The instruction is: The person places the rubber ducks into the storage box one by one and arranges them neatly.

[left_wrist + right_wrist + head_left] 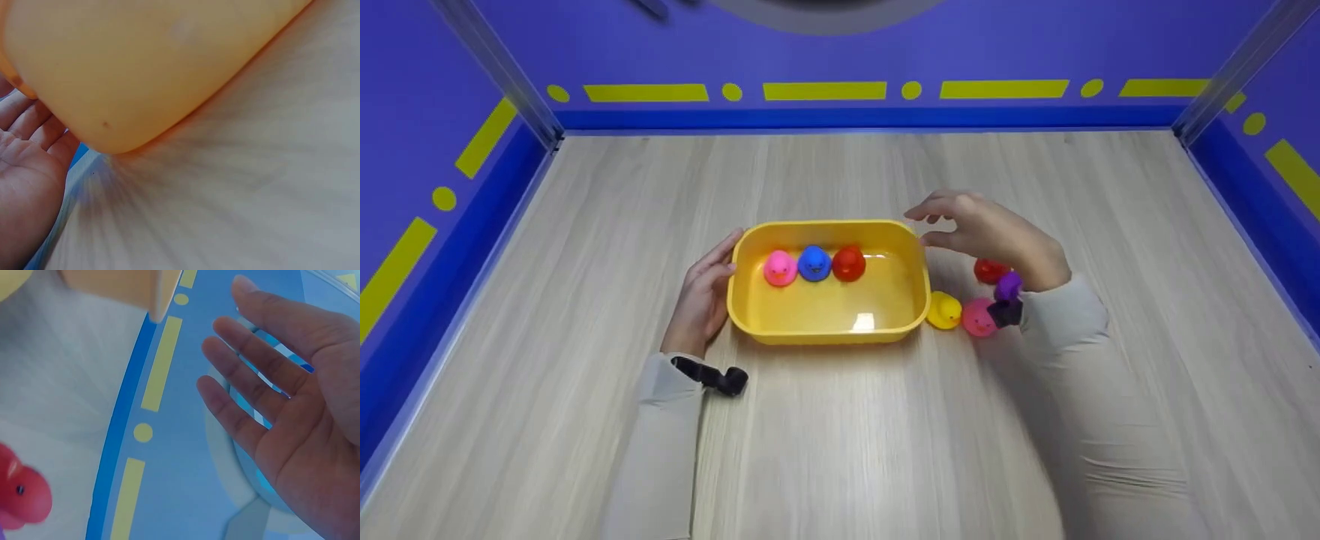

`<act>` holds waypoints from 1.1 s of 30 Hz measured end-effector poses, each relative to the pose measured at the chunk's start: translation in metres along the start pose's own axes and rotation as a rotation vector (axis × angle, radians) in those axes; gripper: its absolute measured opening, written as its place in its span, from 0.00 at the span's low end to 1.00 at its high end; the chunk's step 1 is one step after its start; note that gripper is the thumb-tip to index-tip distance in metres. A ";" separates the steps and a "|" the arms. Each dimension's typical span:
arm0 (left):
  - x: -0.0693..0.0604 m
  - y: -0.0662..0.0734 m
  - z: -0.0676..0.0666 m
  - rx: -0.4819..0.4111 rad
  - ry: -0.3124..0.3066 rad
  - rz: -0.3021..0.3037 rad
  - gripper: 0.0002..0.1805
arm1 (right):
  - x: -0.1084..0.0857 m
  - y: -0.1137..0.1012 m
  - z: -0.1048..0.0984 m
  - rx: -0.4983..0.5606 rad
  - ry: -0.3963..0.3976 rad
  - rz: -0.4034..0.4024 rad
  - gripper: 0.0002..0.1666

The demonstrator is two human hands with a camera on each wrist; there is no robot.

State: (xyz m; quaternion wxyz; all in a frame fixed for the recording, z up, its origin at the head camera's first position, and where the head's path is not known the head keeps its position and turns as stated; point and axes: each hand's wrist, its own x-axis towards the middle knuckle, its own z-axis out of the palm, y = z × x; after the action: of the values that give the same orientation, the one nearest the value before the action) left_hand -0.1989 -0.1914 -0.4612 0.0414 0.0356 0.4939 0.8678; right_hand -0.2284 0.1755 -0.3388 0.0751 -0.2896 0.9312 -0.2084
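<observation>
A yellow plastic tub (829,315) holds a pink rubber duck (780,268), a blue rubber duck (814,263) and a red rubber duck (849,263) in a row along its back half. Against the tub's left side rests my left hand (703,289), its thumb at the rim; the left wrist view shows its palm (28,174) beside the tub wall, with the fingertips partly hidden. My right hand (986,229) hovers by the tub's back right corner. In the right wrist view its fingers are spread and loosely bent, with nothing between them.
Right of the tub sit a yellow duck (944,310), another pink duck (979,317), another red duck (990,271) and a purple duck (1008,286), the last two partly hidden by the right wrist. Blue panels (840,60) border the wooden table (840,450).
</observation>
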 end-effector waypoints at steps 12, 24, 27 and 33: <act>0.001 0.000 0.002 -0.022 0.003 0.007 0.31 | -0.023 0.024 -0.001 0.002 0.019 0.138 0.25; 0.001 0.000 0.002 -0.019 -0.013 0.012 0.31 | -0.043 0.051 0.010 0.039 0.039 0.143 0.25; 0.002 -0.002 0.000 -0.024 -0.022 0.012 0.31 | -0.048 0.057 0.012 0.058 0.020 0.158 0.26; 0.001 -0.001 0.001 -0.010 -0.011 0.012 0.31 | -0.055 0.066 0.017 0.065 -0.009 0.193 0.27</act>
State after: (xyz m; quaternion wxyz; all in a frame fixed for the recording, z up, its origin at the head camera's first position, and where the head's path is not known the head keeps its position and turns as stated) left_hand -0.2001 -0.1901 -0.4620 0.0389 0.0433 0.4892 0.8702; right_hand -0.2129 0.2503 -0.3820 0.1086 -0.1969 0.9471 -0.2292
